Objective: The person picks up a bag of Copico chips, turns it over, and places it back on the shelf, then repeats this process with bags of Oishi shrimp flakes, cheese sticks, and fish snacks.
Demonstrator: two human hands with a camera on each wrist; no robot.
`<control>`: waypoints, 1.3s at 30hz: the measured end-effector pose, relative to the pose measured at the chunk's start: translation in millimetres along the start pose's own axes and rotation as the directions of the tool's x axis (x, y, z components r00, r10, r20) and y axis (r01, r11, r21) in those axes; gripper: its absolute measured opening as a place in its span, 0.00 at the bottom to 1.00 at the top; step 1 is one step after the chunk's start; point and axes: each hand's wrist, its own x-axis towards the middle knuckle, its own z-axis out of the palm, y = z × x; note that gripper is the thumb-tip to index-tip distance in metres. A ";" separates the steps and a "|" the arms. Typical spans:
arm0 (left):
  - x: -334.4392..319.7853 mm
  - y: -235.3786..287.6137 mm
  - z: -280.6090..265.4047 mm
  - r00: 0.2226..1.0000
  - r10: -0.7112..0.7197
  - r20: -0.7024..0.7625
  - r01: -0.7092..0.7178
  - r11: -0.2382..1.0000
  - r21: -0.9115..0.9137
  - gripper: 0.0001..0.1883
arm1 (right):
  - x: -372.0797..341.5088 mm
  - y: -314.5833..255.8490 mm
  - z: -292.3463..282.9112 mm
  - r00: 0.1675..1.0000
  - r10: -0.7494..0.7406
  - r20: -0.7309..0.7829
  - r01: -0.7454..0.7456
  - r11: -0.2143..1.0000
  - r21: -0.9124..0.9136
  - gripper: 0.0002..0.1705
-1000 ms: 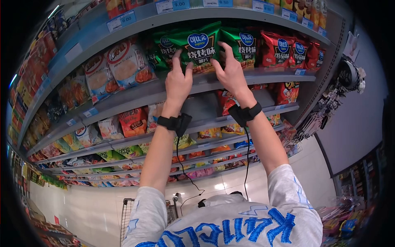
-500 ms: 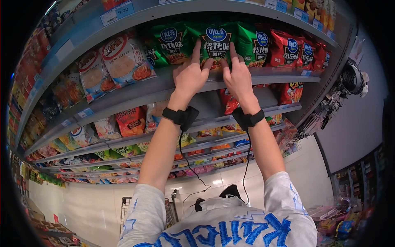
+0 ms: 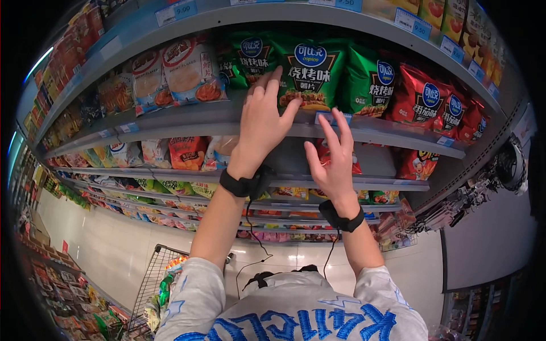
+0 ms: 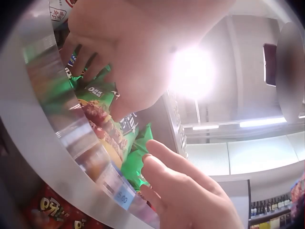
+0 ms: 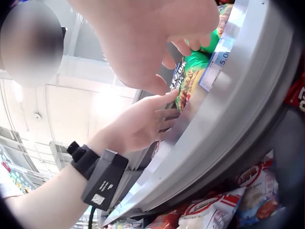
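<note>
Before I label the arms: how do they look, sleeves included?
Left hand and right hand are bare. Each wrist wears a black strap with a black box and thin black cable; the left box shows a white square code. Sleeves: short, pale grey, blue line drawings.

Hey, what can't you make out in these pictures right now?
Second green bag from left: partly behind the left hand, head view.
Central green bag: front partly behind the right hand, right wrist view.
Shopping cart: part behind the left sleeve, head view.
Lowest-shelf packets: labels too small, head view.
</note>
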 end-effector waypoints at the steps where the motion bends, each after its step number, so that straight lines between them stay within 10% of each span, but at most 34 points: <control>1: -7.3 5.3 -8.4 1.000 -0.019 0.020 0.020 1.000 -0.023 0.33 | -12.7 -2.5 -2.3 0.998 0.029 0.047 -0.031 0.998 0.054 0.31; 9: -112.8 8.8 -46.1 0.969 -0.244 -0.044 0.243 0.970 -0.020 0.26 | -138.2 -12.1 26.3 0.809 0.263 0.526 -0.496 0.785 0.370 0.27; 18: -308.6 8.9 -118.8 0.683 -0.718 0.132 0.718 0.693 0.055 0.26 | -262.0 -63.4 65.0 0.444 -0.010 0.896 -0.624 0.714 0.317 0.29; 26: -448.0 20.1 -229.1 0.445 -0.893 0.071 0.881 0.451 0.144 0.25 | -298.8 -133.2 97.8 0.125 -0.259 0.958 -0.592 0.755 0.282 0.32; 39: -569.1 3.7 -421.9 0.202 -0.969 -0.139 0.979 0.200 0.032 0.28 | -366.3 -335.9 169.2 -0.036 -0.455 0.890 -0.527 0.765 0.370 0.33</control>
